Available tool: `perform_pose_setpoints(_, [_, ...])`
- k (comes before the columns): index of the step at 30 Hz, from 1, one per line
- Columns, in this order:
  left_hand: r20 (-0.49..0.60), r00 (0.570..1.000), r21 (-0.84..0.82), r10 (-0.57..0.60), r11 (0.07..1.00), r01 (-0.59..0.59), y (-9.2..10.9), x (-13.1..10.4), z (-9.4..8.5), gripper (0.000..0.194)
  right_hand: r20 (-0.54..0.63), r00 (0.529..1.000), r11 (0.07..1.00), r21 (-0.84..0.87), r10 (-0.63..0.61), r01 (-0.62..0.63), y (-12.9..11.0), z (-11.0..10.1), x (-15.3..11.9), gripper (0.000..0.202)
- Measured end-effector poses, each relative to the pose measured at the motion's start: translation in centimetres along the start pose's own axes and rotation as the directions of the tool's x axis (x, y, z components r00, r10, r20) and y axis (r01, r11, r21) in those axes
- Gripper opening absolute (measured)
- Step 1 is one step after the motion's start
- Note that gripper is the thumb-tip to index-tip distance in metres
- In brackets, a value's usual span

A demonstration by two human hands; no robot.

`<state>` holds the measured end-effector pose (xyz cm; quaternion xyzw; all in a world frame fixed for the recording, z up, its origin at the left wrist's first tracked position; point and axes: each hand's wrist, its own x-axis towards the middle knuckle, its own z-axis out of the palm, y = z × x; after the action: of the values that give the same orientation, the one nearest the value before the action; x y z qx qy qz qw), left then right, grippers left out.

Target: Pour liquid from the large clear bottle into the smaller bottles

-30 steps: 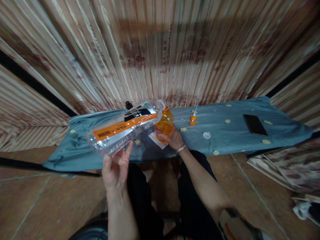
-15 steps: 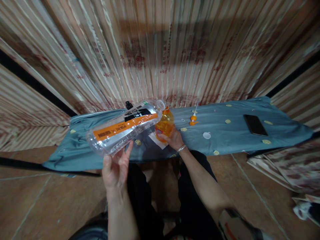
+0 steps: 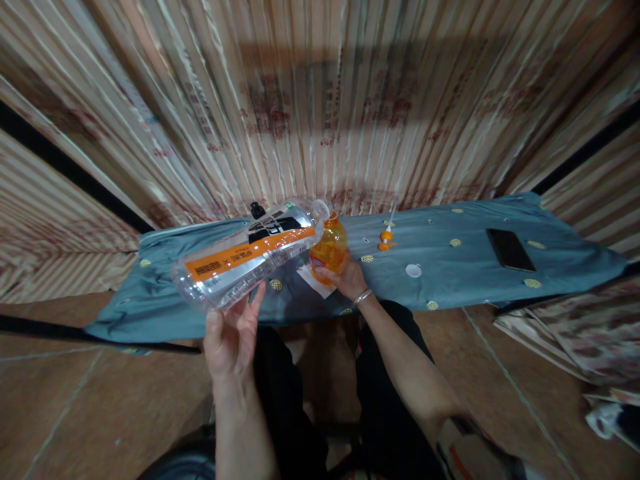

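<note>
In the head view, the left hand (image 3: pixel 233 340), fingers half-curled, holds a tilted, clear plastic bottle (image 3: pixel 250 253), its mouth beside the neck of a rounded orange bottle (image 3: pixel 331 248); the right hand (image 3: pixel 349 277) wraps that closely. Nothing has visibly shifted. Wrinkled blue cloth (image 3: pixel 430 230) spreads between pump (image 3: pixel 386 239) and phone (image 3: pixel 511 250) to its front edge.

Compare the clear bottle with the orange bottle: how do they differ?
The clear bottle looks longer than the orange bottle. The clear bottle is tilted in the left hand; the orange bottle is nearer upright in the right hand. Both are see-through and labelled.
</note>
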<state>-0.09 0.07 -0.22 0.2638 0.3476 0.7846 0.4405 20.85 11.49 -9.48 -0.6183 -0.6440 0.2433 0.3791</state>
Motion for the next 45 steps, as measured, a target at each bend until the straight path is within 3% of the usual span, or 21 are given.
perform_pose_setpoints(16, [0.006, 1.000, 0.005, 0.002, 1.000, -0.002, 0.03, -0.05, 0.12, 0.064, 0.004, 1.000, 1.000, -0.015, -0.015, 0.015, 0.11, 0.05, 0.05, 0.070])
perform_pose_setpoints(27, [0.006, 1.000, 0.011, -0.004, 1.000, 0.004, 0.11, -0.03, 0.06, 0.061, 0.040, 0.998, 0.998, -0.040, 0.043, -0.041, -0.79, -0.47, -0.13, 0.065])
perform_pose_setpoints(45, [0.005, 1.000, 0.023, -0.003, 1.000, 0.003, 0.17, -0.15, 0.21, 0.060, 0.011, 1.000, 1.000, -0.005, 0.005, -0.005, -0.29, -0.21, -0.06, 0.066])
